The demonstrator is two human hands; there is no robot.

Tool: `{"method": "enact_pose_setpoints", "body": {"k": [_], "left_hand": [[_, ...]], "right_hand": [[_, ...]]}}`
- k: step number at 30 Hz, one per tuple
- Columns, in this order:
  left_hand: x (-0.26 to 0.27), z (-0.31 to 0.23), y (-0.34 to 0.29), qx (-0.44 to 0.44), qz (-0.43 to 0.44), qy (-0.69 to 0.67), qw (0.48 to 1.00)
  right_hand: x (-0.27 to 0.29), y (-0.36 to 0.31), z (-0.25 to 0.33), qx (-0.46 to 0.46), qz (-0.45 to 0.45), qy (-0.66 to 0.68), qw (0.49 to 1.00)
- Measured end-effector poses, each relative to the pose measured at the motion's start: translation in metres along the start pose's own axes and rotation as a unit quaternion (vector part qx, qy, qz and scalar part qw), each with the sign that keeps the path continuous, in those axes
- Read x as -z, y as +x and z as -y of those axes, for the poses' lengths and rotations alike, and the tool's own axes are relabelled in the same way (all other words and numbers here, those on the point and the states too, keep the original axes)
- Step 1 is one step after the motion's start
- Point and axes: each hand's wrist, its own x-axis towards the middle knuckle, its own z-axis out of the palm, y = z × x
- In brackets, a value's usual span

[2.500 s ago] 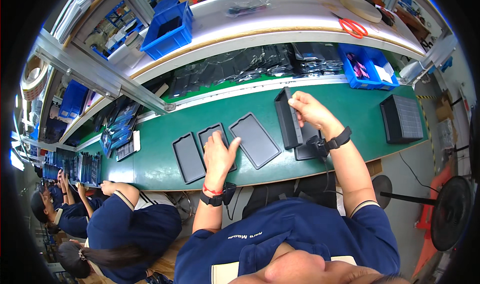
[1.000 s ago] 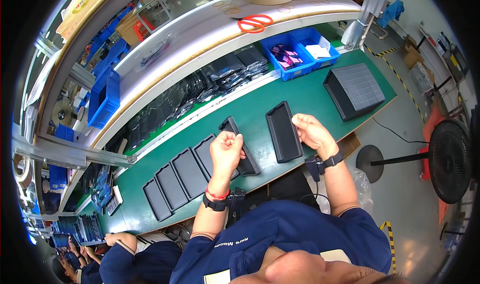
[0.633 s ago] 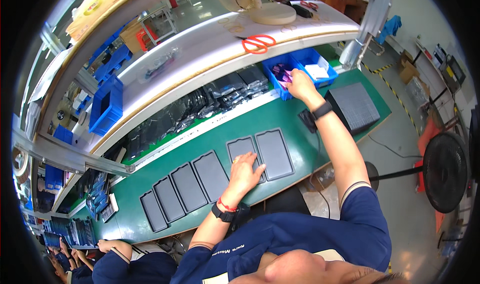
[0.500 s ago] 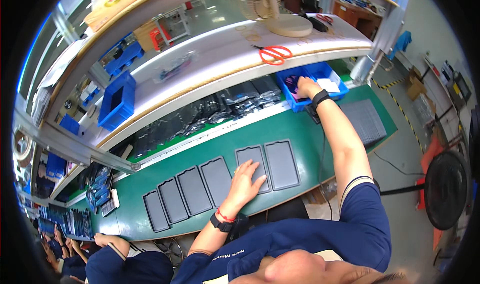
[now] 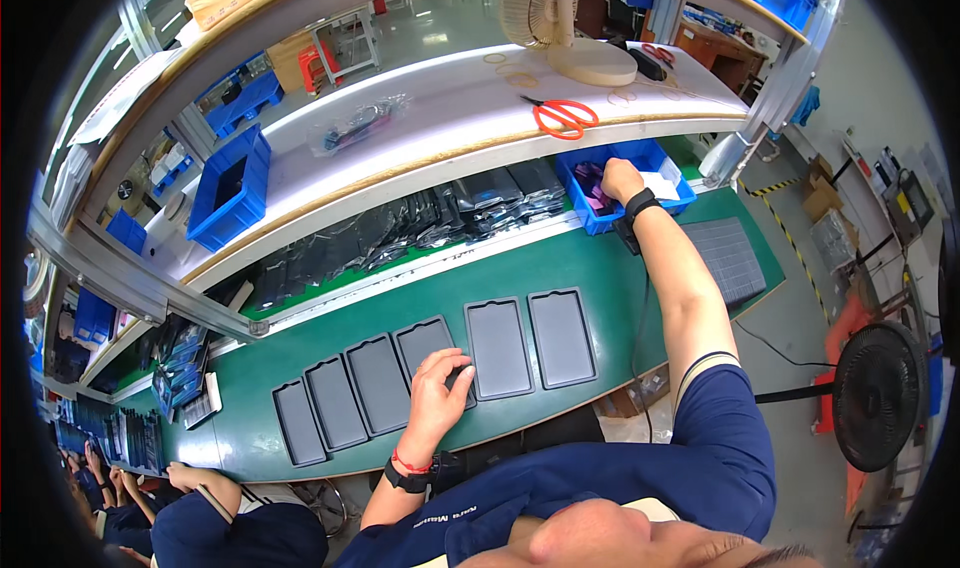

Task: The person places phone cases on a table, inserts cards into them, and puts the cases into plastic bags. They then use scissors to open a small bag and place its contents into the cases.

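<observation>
Six shallow dark-grey trays lie in a row on the green bench, among them a rightmost tray (image 5: 562, 338) and a tray just left of it (image 5: 498, 348). My left hand (image 5: 438, 393) rests over the lower right part of the fourth tray from the left (image 5: 420, 338), its fingers loosely bent and the thumb apart. Further up on the right, my right hand (image 5: 622, 180) reaches into a blue bin (image 5: 600, 224). Its fingers are curled beside dark purple pieces (image 5: 592, 183); their tips are hidden. White paper-like pieces (image 5: 660, 186) lie in the bin's right part.
A stack of grey sheets (image 5: 725, 258) stands right of my right forearm. Wrapped dark packets (image 5: 420, 213) line the space under the shelf. Orange-handled scissors (image 5: 565, 118), a small fan (image 5: 545, 18) and another blue bin (image 5: 232, 193) are on the shelf. A co-worker's arm (image 5: 205, 483) is at left.
My left hand has shifted left, from the fifth tray to the fourth, and its spread fingers have drawn in. My right hand stays in the blue bin, with its fingers more curled.
</observation>
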Motion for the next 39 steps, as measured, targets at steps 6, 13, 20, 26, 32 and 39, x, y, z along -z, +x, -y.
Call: {"method": "enact_pose_setpoints", "body": {"k": [6, 13, 20, 26, 32, 39], "left_hand": [[-0.003, -0.005, 0.000, -0.017, -0.006, -0.031, 0.999], [-0.007, -0.007, 0.004, -0.024, 0.024, -0.035, 0.999], [-0.012, -0.002, 0.004, -0.016, 0.031, -0.054, 0.998], [-0.029, -0.002, 0.010, 0.123, 0.076, -0.373, 0.916], [-0.049, -0.022, 0.030, 0.179, 0.159, -0.755, 0.611], [0.012, 0.023, -0.006, 0.179, 0.013, -0.739, 0.650]], "right_hand": [[0.005, -0.008, 0.000, 0.006, -0.029, 0.001, 1.000], [-0.016, 0.014, -0.013, 0.008, -0.065, -0.024, 0.998], [-0.003, 0.002, -0.017, -0.024, -0.103, 0.068, 0.992], [0.031, -0.077, 0.012, 0.078, -0.238, 0.073, 0.965], [0.025, -0.262, 0.111, 0.350, -0.224, 0.141, 0.898], [0.042, -0.297, 0.162, 0.513, 0.118, 0.261, 0.809]]}}
